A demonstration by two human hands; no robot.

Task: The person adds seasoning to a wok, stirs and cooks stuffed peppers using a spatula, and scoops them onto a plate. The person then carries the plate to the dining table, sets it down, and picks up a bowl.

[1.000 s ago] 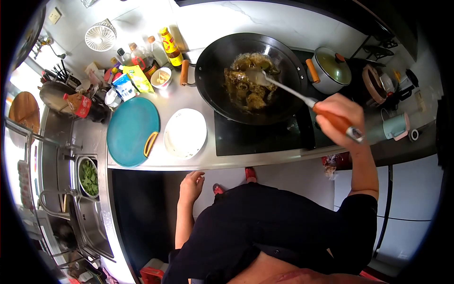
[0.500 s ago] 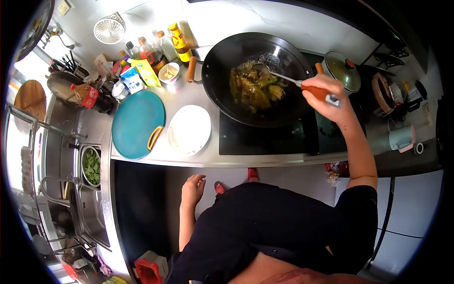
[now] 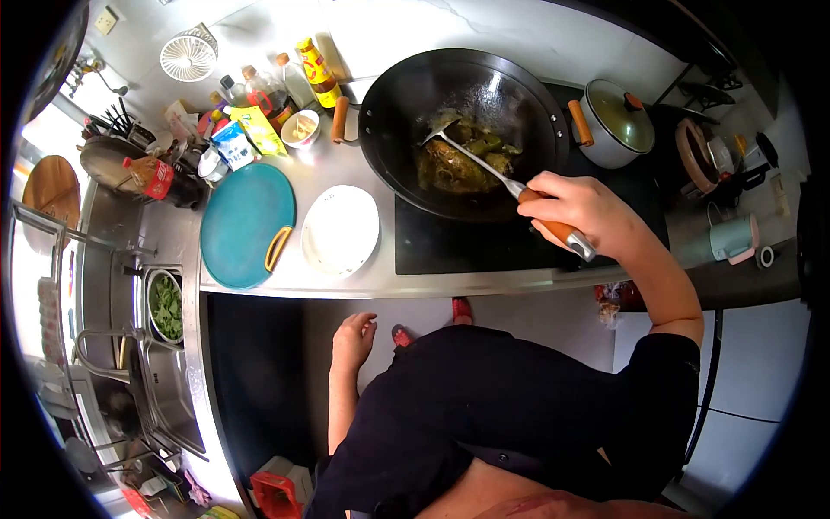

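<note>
My right hand point(image 3: 581, 214) is closed around the wooden handle of a metal spatula point(image 3: 486, 166). The spatula reaches over the near right rim of a big black wok point(image 3: 510, 78), its head at the far left side of the food. In the wok lies a brown braised dish point(image 3: 458, 164) with greenish pieces, in dark sauce. My left hand point(image 3: 353, 340) hangs below the counter edge, fingers loosely curled and nothing visible in it. Nearest to it on the counter are a white bowl point(image 3: 341, 229) and a teal cutting board point(image 3: 246, 227).
Sauce bottles point(image 3: 318, 73), seasoning packets point(image 3: 255, 130) and a small bowl point(image 3: 300, 130) line the back. A lidded pot point(image 3: 618, 125) stands right of the wok. Leafy greens point(image 3: 167, 307) fill a bowl in the sink at left; a cola bottle point(image 3: 160, 180) stands behind.
My right hand has moved toward me and slightly left with the spatula. Its head has shifted left across the food. My left hand stays about where it was.
</note>
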